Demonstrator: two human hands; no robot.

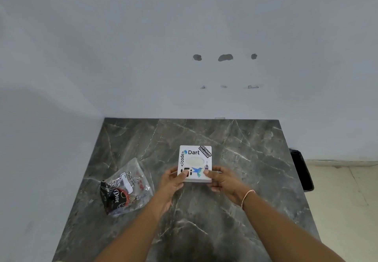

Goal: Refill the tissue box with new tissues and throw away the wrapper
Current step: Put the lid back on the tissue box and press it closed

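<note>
we cannot see into the tissue box [195, 162]: its oval slot shows only a pale blur, so whether it holds tissues is unclear, and its near corners are covered by thumbs. our forearms are cut off at the bottom edge, and a black bin [301, 169] is only partly seen past the right edge of the bench [235, 210], down by the floor. the print on the wrapper [124, 188] is mostly too crumpled to read, apart from one word on its dark part. that clear wrapper lies on the bench well to the left of the box, and nothing lies between them. the white box, covered in stickers, sits near the middle of the dark marbled bench, which runs up to a pale wall with three holes in it. our left hand [171, 182] grips the near left corner of the box and our right hand [223, 180] the near right corner, fingers closed on its sides with thumbs on top. a thin pink band circles the right wrist.
</note>
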